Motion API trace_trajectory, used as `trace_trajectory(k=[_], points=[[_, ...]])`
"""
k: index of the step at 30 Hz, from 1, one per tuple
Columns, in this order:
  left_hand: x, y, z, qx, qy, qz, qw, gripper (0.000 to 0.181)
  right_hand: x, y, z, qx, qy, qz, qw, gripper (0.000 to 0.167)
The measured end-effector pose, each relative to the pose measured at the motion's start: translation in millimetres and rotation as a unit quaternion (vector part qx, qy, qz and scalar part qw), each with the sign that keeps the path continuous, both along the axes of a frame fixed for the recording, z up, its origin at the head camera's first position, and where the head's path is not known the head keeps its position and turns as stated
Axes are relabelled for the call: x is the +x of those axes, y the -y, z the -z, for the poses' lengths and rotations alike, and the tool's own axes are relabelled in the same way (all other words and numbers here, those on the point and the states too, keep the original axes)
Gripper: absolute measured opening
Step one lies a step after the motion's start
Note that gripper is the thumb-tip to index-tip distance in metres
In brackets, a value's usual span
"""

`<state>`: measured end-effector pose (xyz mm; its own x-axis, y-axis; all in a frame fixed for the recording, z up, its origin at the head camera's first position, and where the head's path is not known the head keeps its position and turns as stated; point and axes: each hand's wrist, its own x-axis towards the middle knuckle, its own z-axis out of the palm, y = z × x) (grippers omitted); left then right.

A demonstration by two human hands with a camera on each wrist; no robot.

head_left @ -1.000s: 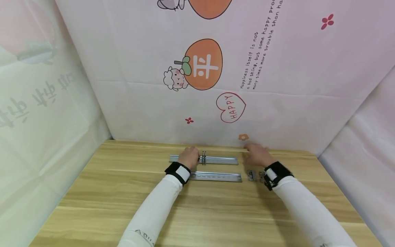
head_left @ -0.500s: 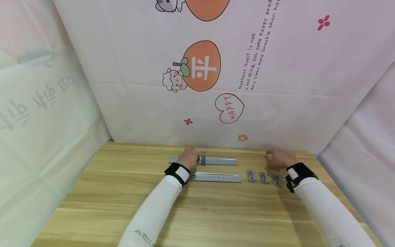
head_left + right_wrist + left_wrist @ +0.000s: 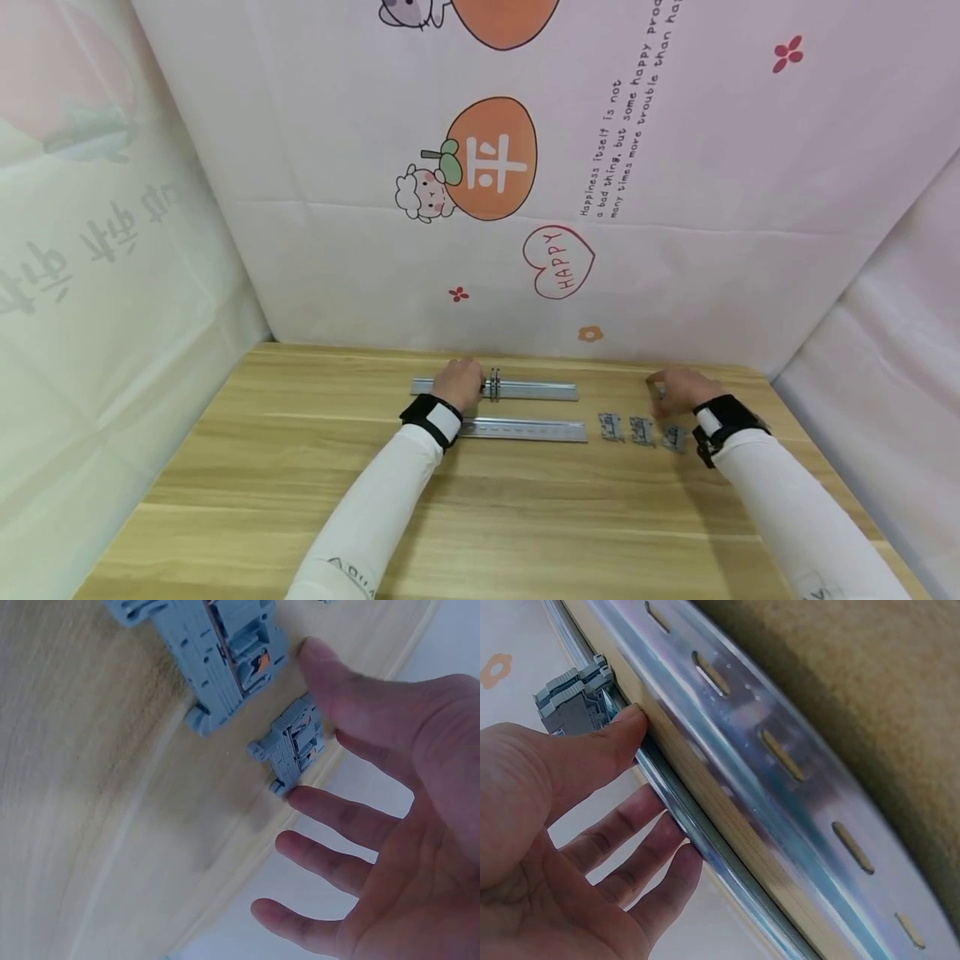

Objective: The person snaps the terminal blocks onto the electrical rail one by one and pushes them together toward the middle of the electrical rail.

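In the head view my left hand (image 3: 459, 385) is at the back metal rail (image 3: 536, 391), beside thin grey modules (image 3: 495, 386) mounted upright on it. The left wrist view shows the thumb against the rail (image 3: 694, 825) next to the grey modules (image 3: 574, 697), with fingers on its other side. My right hand (image 3: 686, 390) is at the table's back right. In the right wrist view its thumb and spread fingers surround a flat-lying blue-grey module (image 3: 296, 742); a fingertip is at its lower edge, contact unclear.
A second slotted rail (image 3: 525, 430) lies in front of the back rail. Three grey modules (image 3: 611, 427) lie in a row to its right, the rightmost close below my right wrist. A printed white cloth (image 3: 360, 275) rises behind the wooden table (image 3: 465, 517).
My right hand has moved to the right, past the row of modules, and then slightly lower over the back right one. My left hand has stayed on the back rail.
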<state>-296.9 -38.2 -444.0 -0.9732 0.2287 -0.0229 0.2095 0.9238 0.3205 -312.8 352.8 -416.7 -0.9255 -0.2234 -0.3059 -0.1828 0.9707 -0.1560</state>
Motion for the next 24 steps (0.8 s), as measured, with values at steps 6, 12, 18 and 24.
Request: trace_trajectory(k=[6, 12, 18, 24], points=[[1.0, -0.6, -1.4, 0.005, 0.000, -0.002, 1.0000, 0.019, 2.9, 1.6, -2.5, 0.022, -0.011, 0.015, 0.9996, 0.072], [0.5, -0.6, 0.4, 0.008, 0.006, -0.004, 0.9999, 0.023, 1.2, 1.5, 0.1, 0.052, -0.040, -0.004, 0.9979, 0.066], [-2.1, -0.1, 2.8, 0.008, 0.001, -0.005, 1.0000, 0.022, -1.2, -0.6, 2.1, 0.068, -0.077, -0.045, 0.9937, 0.051], [-2.7, 0.3, 3.4, 0.003, -0.006, -0.003, 1.0000, 0.016, -1.7, -2.1, 1.7, 0.071, -0.078, -0.058, 0.9927, 0.045]])
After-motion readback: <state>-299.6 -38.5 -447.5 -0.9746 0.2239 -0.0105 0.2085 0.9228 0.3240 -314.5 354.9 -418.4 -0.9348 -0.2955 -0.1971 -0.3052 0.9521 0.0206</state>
